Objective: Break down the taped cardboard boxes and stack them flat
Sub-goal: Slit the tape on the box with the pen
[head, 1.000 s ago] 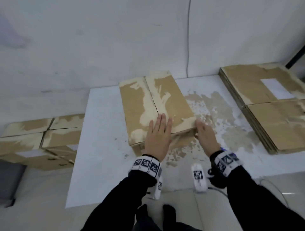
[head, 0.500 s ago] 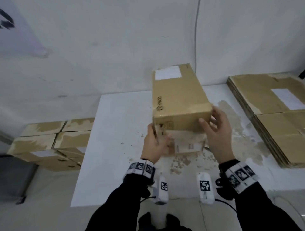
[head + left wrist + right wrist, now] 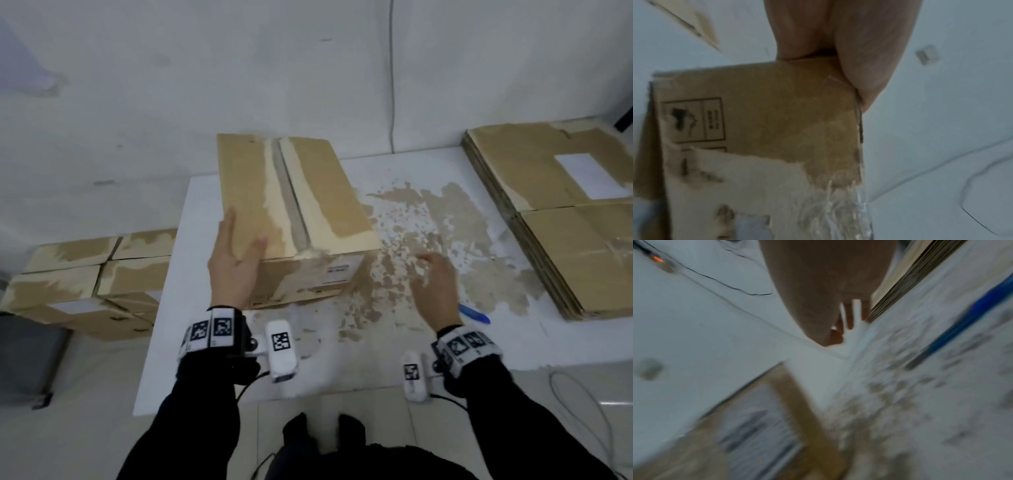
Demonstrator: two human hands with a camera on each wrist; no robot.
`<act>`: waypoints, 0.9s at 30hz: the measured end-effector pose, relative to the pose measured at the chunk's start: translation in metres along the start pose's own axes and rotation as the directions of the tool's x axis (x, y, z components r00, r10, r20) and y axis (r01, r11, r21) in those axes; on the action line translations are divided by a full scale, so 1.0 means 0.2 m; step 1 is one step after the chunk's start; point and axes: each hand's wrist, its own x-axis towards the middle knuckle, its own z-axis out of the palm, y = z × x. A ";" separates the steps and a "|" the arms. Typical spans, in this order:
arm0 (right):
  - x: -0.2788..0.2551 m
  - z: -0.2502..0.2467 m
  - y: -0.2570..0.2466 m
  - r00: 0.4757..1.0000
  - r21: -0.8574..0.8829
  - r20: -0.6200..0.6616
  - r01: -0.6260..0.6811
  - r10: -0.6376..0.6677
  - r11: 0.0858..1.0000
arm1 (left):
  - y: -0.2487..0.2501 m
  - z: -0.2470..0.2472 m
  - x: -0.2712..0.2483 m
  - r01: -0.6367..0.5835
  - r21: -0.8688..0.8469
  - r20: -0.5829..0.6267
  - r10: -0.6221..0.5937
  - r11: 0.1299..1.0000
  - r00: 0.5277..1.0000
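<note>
The left hand (image 3: 236, 263) grasps the near left corner of the cardboard box (image 3: 294, 212): its thumb lies over the top panel and the palm wraps the corner, as the left wrist view shows too, with skin pressed against the box's upper edge. The right hand (image 3: 433, 284) is off the box, just to its right above the table, holding nothing; its fingers are loosely bent, though motion blur smears their tips. The box stands closed on the white table (image 3: 164, 342), toward the left and back, its top flaps meeting along a centre seam where the brown paper is torn pale in strips. A white label sits on its near face. Beside the right wrist a blue pen (image 3: 474, 313) lies on the table, among brown scuffs and scraps stuck to the surface. At the far right of the table rests a stack of flattened boxes (image 3: 561, 219). Down to the left, off the table, more closed boxes (image 3: 92, 277) sit together
</note>
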 end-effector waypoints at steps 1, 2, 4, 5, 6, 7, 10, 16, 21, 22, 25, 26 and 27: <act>0.00 -0.01 0.15 0.985 -0.146 0.038 -0.162 0.169 0.976 | -0.04 -0.01 -0.01 0.015 -0.028 -0.011 -0.015 0.999 1.000; -0.01 -0.02 0.26 0.949 -0.282 0.064 -0.278 0.307 0.918 | -0.08 -0.01 -0.02 0.034 -0.061 -0.021 -0.036 0.998 0.999; -0.05 0.01 0.39 0.910 -0.465 0.074 -0.331 0.409 0.821 | -0.17 -0.01 -0.06 0.080 -0.102 -0.045 -0.085 0.992 0.995; -0.06 0.03 0.41 0.916 -0.520 0.072 -0.303 0.394 0.798 | -0.20 -0.01 -0.09 0.097 -0.101 -0.053 -0.102 0.990 0.993; -0.06 0.04 0.42 0.925 -0.554 0.074 -0.274 0.374 0.787 | -0.23 -0.01 -0.12 0.104 -0.093 -0.054 -0.110 0.990 0.992; -0.05 0.05 0.41 0.926 -0.558 0.090 -0.258 0.367 0.789 | -0.24 -0.01 -0.14 0.105 -0.079 -0.050 -0.109 0.991 0.993; 0.00 0.04 0.31 0.927 -0.343 0.163 -0.269 0.339 0.900 | -0.25 -0.02 -0.14 0.082 -0.032 -0.016 -0.083 0.996 0.996; 0.12 -0.10 -0.30 0.990 0.108 0.140 -0.050 0.034 0.993 | -0.25 -0.17 0.01 -0.102 0.369 0.117 0.063 0.924 0.991; 0.30 0.01 -0.91 0.955 0.166 0.242 0.131 -0.169 0.977 | -0.20 -0.28 0.28 -0.328 0.444 0.292 0.211 0.834 0.933; 0.34 0.07 -1.00 0.942 0.136 0.278 0.157 -0.190 0.978 | -0.20 -0.28 0.34 -0.379 0.459 0.344 0.233 0.804 0.910; 0.47 0.23 -1.21 0.915 0.011 0.352 0.208 -0.199 0.978 | -0.22 -0.26 0.47 -0.514 0.507 0.505 0.245 0.692 0.828; 0.50 0.27 -1.27 0.912 -0.027 0.362 0.217 -0.193 0.976 | -0.23 -0.25 0.50 -0.539 0.511 0.540 0.237 0.670 0.807; 0.53 0.31 -1.31 0.913 -0.061 0.367 0.215 -0.178 0.975 | -0.24 -0.23 0.51 -0.553 0.507 0.556 0.239 0.661 0.796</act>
